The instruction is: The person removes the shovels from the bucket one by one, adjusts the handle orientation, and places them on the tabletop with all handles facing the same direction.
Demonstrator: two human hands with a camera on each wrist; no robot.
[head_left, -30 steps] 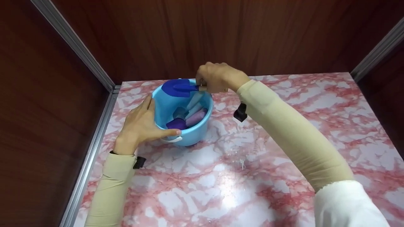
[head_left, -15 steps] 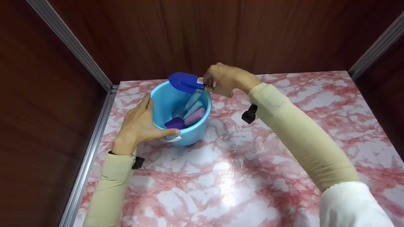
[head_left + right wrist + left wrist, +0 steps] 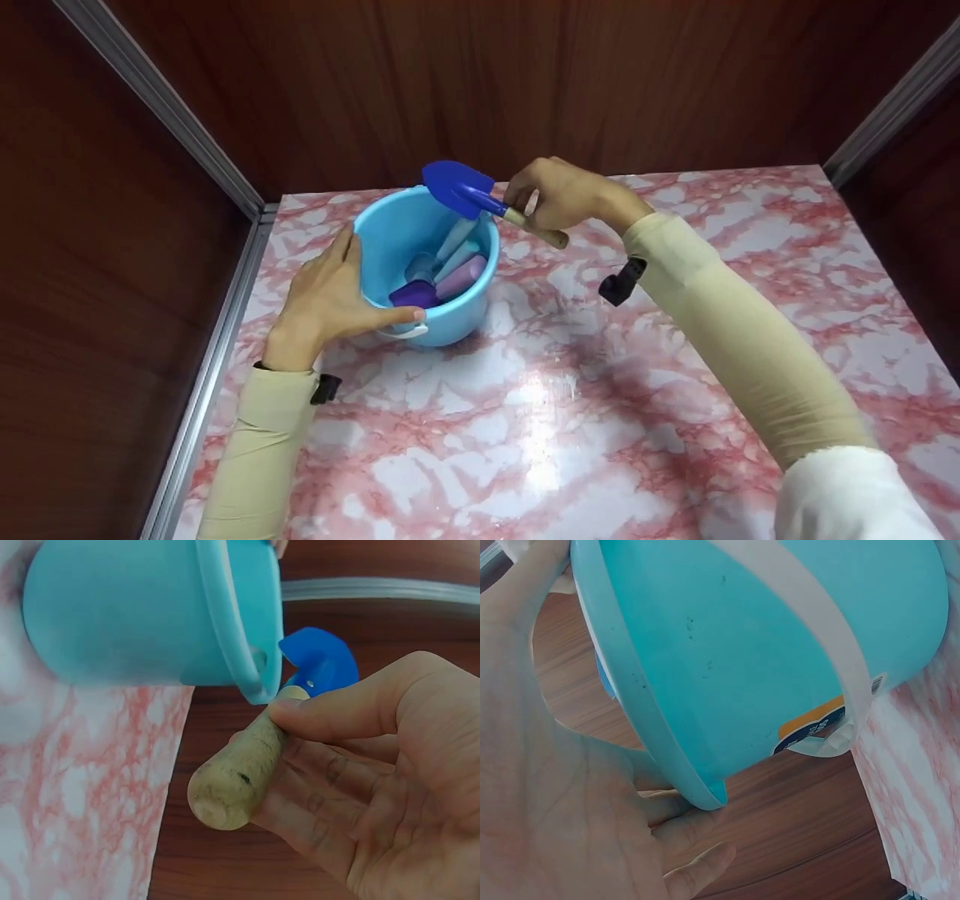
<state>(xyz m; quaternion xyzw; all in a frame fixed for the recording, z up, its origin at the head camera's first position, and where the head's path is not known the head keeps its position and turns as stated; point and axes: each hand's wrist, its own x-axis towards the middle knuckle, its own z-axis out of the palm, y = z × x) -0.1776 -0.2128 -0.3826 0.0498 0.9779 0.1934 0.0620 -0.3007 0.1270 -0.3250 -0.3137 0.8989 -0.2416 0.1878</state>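
A light blue bucket [image 3: 450,330] stands upright on the marbled surface in the head view. My left hand [image 3: 322,292] rests on its left rim, thumb laid along the near edge and fingers spread fairly straight. My right hand [image 3: 566,195] pinches the wooden handle of a small trowel [image 3: 457,187] with a blue blade. The trowel is tilted above the bucket's far right rim, its handle end pointing down to the right. In the right wrist view, the thumb presses the wooden handle [image 3: 240,772]. Inside the bucket lie a purple piece [image 3: 415,294] and a pink piece [image 3: 461,277].
Pale blue, long pieces [image 3: 457,240] also lean inside the bucket. A white bail handle [image 3: 405,331] hangs at its near side. Dark wood panels [image 3: 480,90] rise behind and at both sides, with metal rails [image 3: 217,330] along the left edge of the marbled surface [image 3: 480,450].
My right hand has moved right and slightly nearer, drawing the trowel from above the bucket's mouth toward its far right rim; the trowel has tilted. My left hand has stayed on the bucket.
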